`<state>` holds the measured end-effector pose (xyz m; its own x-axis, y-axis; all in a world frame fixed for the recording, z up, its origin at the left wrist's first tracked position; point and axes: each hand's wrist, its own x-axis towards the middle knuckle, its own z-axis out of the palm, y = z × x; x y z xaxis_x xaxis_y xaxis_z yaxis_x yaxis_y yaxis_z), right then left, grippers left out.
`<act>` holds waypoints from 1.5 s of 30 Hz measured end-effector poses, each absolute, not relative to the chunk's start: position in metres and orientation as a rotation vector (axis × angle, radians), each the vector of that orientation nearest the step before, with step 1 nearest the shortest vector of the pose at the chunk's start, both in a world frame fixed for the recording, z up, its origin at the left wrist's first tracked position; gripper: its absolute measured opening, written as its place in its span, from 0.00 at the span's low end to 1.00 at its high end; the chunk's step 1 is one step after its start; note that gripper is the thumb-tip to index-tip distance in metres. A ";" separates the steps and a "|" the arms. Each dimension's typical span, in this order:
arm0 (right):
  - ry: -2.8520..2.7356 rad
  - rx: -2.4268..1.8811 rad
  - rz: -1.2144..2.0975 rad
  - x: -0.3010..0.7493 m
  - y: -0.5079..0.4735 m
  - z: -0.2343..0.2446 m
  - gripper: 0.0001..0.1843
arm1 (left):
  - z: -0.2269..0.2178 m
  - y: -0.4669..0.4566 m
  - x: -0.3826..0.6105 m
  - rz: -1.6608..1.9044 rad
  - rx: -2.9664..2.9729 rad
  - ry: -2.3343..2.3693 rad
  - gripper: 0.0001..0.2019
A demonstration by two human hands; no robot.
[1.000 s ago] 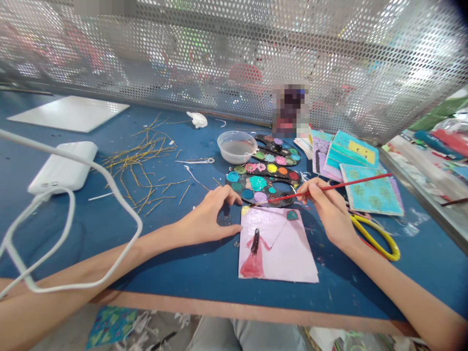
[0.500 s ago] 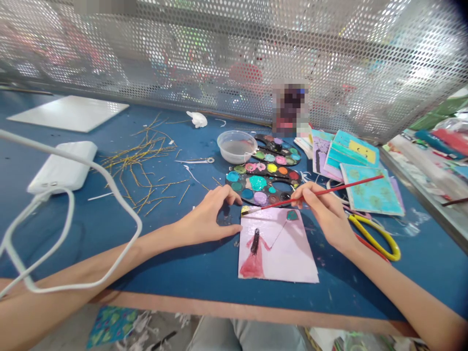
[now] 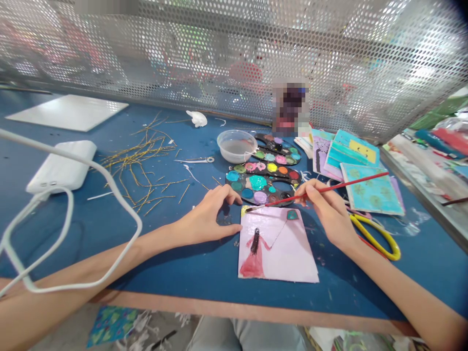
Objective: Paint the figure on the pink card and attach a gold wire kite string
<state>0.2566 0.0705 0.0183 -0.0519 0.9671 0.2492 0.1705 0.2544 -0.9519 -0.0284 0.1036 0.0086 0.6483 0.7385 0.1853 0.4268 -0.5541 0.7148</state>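
Note:
Pinched in the fingers of my right hand [image 3: 331, 217] is a red-handled paintbrush [image 3: 351, 183], slanting down to the left. Its dark bristles are at a small yellow patch in the far left corner of a pale pink painted card [image 3: 288, 253]. The card shows a figure in a red dress with long black hair, joined by a line to a teal shape. My left hand [image 3: 203, 217] rests at the card's left edge, thumb and fingers apart, holding nothing. Just beyond the card lies a black paint palette [image 3: 272, 180] with several colours.
A clear bowl of cloudy water [image 3: 237, 157] stands beside a second palette [image 3: 268, 146]. Painted cards [image 3: 373, 192] and yellow-handled scissors [image 3: 376, 239] are at right. Left lie yellow twigs [image 3: 135, 156], a white power bank [image 3: 62, 168] and its cable [image 3: 137, 229]. Perforated metal [image 3: 204, 63] backs the table.
The brush tip has shifted slightly right and away from me within the yellow corner, and my right hand moved slightly with it. More yellow shows there. My left hand stays in place.

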 end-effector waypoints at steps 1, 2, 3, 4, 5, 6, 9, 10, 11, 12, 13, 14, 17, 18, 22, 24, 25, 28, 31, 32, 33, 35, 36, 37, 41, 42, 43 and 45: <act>-1.465 -1.119 0.961 0.256 0.071 0.018 0.15 | 0.009 0.104 -0.028 0.632 2.226 0.902 0.20; -1.470 -1.116 0.977 0.256 0.070 0.018 0.15 | 0.009 0.104 -0.028 0.634 2.228 0.901 0.20; -1.481 -1.115 0.995 0.256 0.070 0.019 0.15 | 0.009 0.104 -0.028 0.637 2.230 0.899 0.19; -1.493 -1.118 1.007 0.256 0.070 0.019 0.15 | 0.009 0.104 -0.028 0.640 2.233 0.897 0.19; -1.497 -1.124 1.010 0.257 0.070 0.018 0.15 | 0.009 0.104 -0.028 0.643 2.235 0.894 0.19; -1.492 -1.130 1.003 0.257 0.071 0.018 0.15 | 0.009 0.104 -0.028 0.646 2.237 0.893 0.19; -1.441 -1.127 0.962 0.259 0.072 0.017 0.14 | 0.009 0.103 -0.029 0.644 2.244 0.898 0.19; -1.428 -1.120 0.957 0.260 0.073 0.016 0.14 | 0.009 0.103 -0.029 0.641 2.247 0.900 0.19; -1.426 -1.114 0.959 0.260 0.073 0.015 0.14 | 0.009 0.103 -0.029 0.638 2.247 0.901 0.19; -1.434 -1.109 0.968 0.260 0.074 0.015 0.14 | 0.009 0.103 -0.029 0.637 2.246 0.901 0.19; -1.448 -1.110 0.980 0.260 0.074 0.015 0.14 | 0.009 0.103 -0.029 0.638 2.243 0.900 0.19; -1.462 -1.114 0.988 0.260 0.074 0.015 0.14 | 0.009 0.103 -0.029 0.638 2.241 0.897 0.19; -1.463 -1.137 0.978 0.261 0.075 0.015 0.15 | 0.009 0.104 -0.028 0.637 2.240 0.899 0.19; -1.449 -1.144 0.964 0.262 0.075 0.015 0.14 | 0.010 0.104 -0.028 0.636 2.242 0.900 0.19; -1.430 -1.148 0.932 0.264 0.076 0.015 0.14 | 0.010 0.103 -0.028 0.631 2.240 0.909 0.19; -1.451 -1.144 0.949 0.264 0.076 0.015 0.14 | 0.010 0.103 -0.028 0.629 2.232 0.904 0.19; -1.459 -1.148 0.957 0.263 0.076 0.015 0.15 | 0.010 0.103 -0.028 0.628 2.229 0.903 0.19; -1.444 -1.174 0.933 0.263 0.078 0.015 0.16 | 0.011 0.103 -0.028 0.627 2.224 0.905 0.19; -1.371 -1.166 0.912 0.265 0.079 0.019 0.17 | 0.011 0.103 -0.028 0.628 2.227 0.911 0.19; -1.346 -1.155 0.930 0.266 0.079 0.020 0.17 | 0.011 0.103 -0.028 0.627 2.229 0.913 0.19; -1.325 -1.147 0.959 0.266 0.079 0.022 0.18 | 0.011 0.103 -0.028 0.625 2.232 0.914 0.19; -1.302 -1.148 1.014 0.266 0.077 0.026 0.18 | 0.011 0.103 -0.028 0.627 2.232 0.913 0.19; -1.298 -1.155 1.034 0.265 0.077 0.028 0.16 | 0.011 0.103 -0.028 0.629 2.231 0.909 0.19; -1.298 -1.164 1.047 0.264 0.076 0.030 0.14 | 0.011 0.103 -0.028 0.633 2.229 0.906 0.19; -1.290 -1.185 1.091 0.261 0.074 0.031 0.14 | 0.010 0.104 -0.028 0.643 2.236 0.899 0.19; -1.277 -1.193 1.103 0.260 0.074 0.031 0.14 | 0.010 0.104 -0.028 0.645 2.240 0.898 0.19; -1.263 -1.203 1.112 0.259 0.074 0.030 0.15 | 0.010 0.104 -0.028 0.645 2.243 0.897 0.19; -1.266 -1.226 1.107 0.256 0.073 0.028 0.17 | 0.010 0.104 -0.028 0.638 2.245 0.904 0.19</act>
